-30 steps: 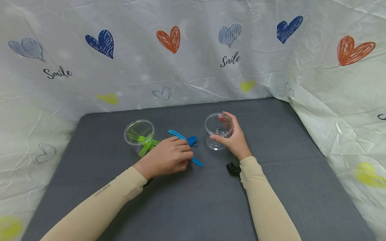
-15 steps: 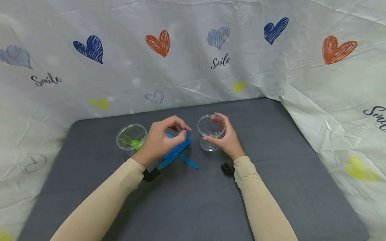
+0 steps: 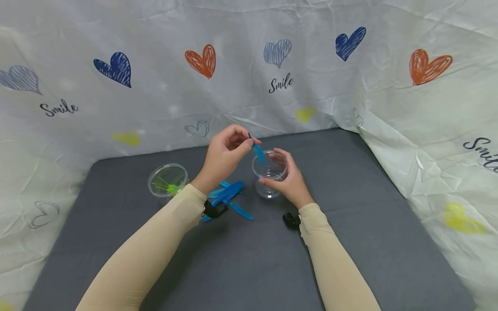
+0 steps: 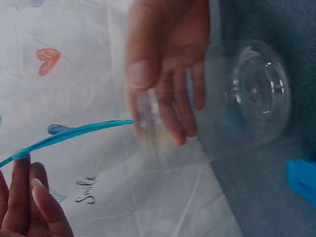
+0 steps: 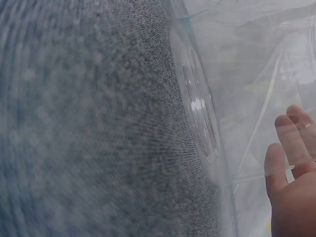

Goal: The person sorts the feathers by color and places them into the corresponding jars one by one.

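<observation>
My left hand point(image 3: 225, 153) pinches a blue feather point(image 3: 258, 154) by its quill, the vane hanging down over the mouth of a clear plastic cup point(image 3: 268, 192). In the left wrist view the feather point(image 4: 79, 132) points toward the cup's rim, its outer end right at it. My right hand point(image 3: 289, 181) grips that cup from its right side, thumb in front and fingers behind; the cup stands upright on the table. Several more blue feathers point(image 3: 229, 192) lie in a loose pile below my left wrist, which partly covers them.
A second clear cup point(image 3: 167, 164) with green feathers point(image 3: 171, 188) in it stands left of the pile, partly behind my left sleeve. A dark grey cloth point(image 3: 256, 268) covers the table. A white curtain printed with hearts point(image 3: 237, 99) hangs behind and at the sides.
My left hand has picked a blue feather from the pile, lifted it and carried it right to the cup. My right hand keeps its hold on the cup. The head view has shifted slightly.
</observation>
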Available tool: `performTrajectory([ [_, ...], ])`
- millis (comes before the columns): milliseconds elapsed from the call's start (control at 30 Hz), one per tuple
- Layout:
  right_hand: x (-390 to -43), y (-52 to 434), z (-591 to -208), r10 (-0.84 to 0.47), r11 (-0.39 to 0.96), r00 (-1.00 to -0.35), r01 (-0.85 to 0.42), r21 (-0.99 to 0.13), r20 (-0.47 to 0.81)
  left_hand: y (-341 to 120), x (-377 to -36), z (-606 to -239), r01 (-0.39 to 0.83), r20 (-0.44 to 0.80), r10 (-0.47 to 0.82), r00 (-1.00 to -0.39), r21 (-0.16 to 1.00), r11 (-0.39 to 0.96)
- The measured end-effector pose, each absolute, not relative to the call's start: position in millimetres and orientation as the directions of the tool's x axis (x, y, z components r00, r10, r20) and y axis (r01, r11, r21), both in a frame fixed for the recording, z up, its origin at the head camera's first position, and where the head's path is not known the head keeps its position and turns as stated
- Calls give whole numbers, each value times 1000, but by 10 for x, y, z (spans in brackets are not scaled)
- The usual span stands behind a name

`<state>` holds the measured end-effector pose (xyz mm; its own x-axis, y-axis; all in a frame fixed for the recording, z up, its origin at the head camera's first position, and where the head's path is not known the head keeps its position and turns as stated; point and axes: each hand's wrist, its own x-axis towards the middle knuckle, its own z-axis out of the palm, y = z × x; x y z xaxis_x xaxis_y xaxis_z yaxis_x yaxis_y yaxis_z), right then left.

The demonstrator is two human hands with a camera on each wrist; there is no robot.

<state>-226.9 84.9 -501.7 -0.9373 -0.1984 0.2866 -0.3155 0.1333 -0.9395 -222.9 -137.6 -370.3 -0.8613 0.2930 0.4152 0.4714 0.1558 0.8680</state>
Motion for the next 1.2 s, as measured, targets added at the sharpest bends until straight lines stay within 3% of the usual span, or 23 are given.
performTrajectory([
  [233, -2286, 860, -5021, -211, 123, -931, -328, -937, 298, -1272, -2305, -3816, 464, 355, 333, -873, 814, 348],
  [567, -2285, 847, -5013, -205, 131, -932, -328, -936, 298, -1286, -2296, -3891, 441, 305, 334, -892, 753, 489],
  [1200, -2269, 857, -5027, -212, 120, -930, -330, -936, 300, -1258, -2338, -3982, 486, 250, 436, -864, 634, 601],
])
